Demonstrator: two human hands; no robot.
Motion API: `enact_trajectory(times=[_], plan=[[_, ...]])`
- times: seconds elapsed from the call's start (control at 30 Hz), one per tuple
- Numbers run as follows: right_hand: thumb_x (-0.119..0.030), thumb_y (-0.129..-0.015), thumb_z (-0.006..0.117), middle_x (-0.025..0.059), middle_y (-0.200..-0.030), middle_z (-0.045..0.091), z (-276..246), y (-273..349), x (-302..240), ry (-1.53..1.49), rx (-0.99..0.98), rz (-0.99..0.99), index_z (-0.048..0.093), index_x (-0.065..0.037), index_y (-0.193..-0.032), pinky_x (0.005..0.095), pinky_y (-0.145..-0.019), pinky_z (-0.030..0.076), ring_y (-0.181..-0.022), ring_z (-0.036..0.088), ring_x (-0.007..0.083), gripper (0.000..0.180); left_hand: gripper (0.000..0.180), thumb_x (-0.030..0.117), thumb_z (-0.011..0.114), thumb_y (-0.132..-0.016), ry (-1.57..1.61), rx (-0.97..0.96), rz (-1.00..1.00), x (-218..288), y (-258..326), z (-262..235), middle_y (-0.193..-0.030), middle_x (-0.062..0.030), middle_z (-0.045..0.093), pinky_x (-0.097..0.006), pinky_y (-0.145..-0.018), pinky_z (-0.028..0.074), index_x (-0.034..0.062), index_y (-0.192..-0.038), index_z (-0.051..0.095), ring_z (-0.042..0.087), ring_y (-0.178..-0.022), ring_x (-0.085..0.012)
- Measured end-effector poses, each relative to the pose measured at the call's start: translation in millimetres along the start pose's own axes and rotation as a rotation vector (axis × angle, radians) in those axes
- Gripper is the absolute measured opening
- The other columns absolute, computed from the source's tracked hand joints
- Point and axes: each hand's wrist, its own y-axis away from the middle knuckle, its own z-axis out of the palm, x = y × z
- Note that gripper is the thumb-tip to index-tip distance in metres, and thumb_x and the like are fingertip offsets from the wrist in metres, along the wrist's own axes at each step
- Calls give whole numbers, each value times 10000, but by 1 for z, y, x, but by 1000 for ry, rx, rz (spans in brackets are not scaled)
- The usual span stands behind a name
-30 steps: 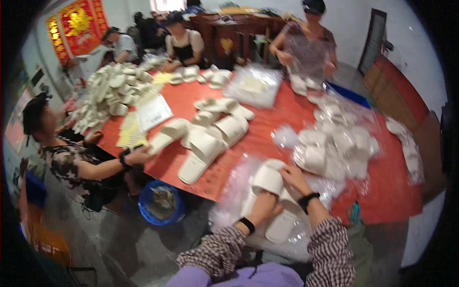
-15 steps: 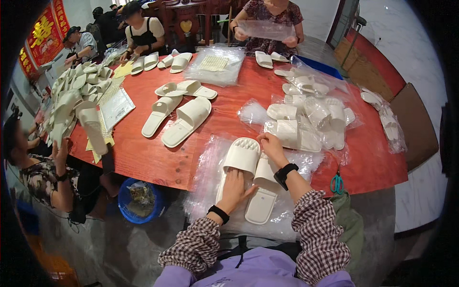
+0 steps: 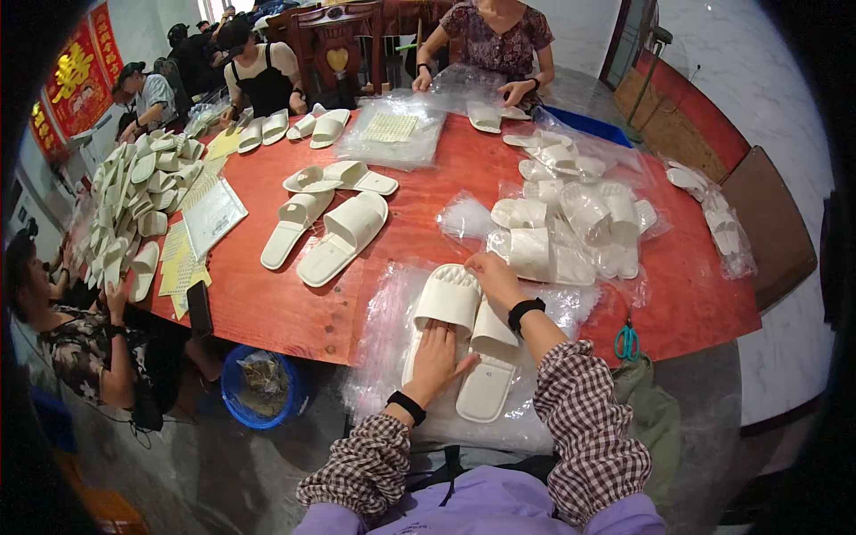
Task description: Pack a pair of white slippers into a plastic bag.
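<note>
A pair of cream slippers lies side by side in front of me on a stack of clear plastic bags [image 3: 382,370]. My left hand [image 3: 435,361] has its fingers stretched flat under the strap of the left slipper [image 3: 446,301], which hides their tips. Its thumb stands apart, over the edge of the right slipper [image 3: 486,390]. At the left slipper's toe, my right hand [image 3: 495,278] has its fingers bent and closed on the slipper's right edge. That wrist and forearm pass above the right slipper's toe end and partly hide it.
Bagged slippers [image 3: 571,227] lie on the red table [image 3: 294,316] beyond my right hand. Loose pairs [image 3: 343,239] sit ahead to the left, near a big slipper pile [image 3: 147,183]. Teal scissors [image 3: 627,341] lie at the right edge. Co-workers sit around; a blue bin [image 3: 259,388] stands below.
My right hand has shifted slightly left onto the left slipper's toe edge. The co-worker opposite has lowered a plastic bag to the slippers; the one at left has lowered a slipper.
</note>
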Motion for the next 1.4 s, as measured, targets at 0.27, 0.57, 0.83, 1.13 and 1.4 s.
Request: enact_trajectory(times=[0.27,0.57,0.83,1.13,1.4], plan=[[-132,-894,493,180,-998,577,-3,-9,-20,331,-195,-126,554,-84,-967,484,-758,486,-887,606,395,107,722,508,603,-846,46,-80,-49,-1,-1,-7,-1194,-272,495,-464,-1079,297,-147,-1139,522,421,-1201,-404],[-40,-824,552,163,-1025,560,-5,-4,-24,618,-278,-301,513,-50,-1025,445,-710,531,-835,651,360,206,741,524,539,-873,-118,99,63,-5,4,7,-1210,-263,504,-450,-1132,233,-150,-1180,506,399,-1247,-381],[-75,-812,572,159,-997,582,-3,-5,-20,706,-299,-389,541,-51,-1021,447,-672,536,-795,666,339,212,754,531,549,-869,-24,-37,9,0,3,0,-1254,-273,469,-456,-1101,274,-113,-1251,455,406,-1236,-401],[-55,-811,543,220,-751,617,-23,-1,-16,-75,5,-65,554,11,-828,426,-652,472,-719,609,382,68,804,561,507,-894,-83,79,61,-10,20,18,-1343,-280,417,-468,-1103,274,-92,-1344,373,376,-1280,-415],[-111,-854,592,194,-767,648,-48,35,-29,-128,74,-73,568,39,-855,385,-637,485,-697,635,320,153,713,454,565,-908,205,-24,279,-19,78,-4,-1394,-311,373,-460,-1055,355,-54,-1375,385,409,-1258,-440]])
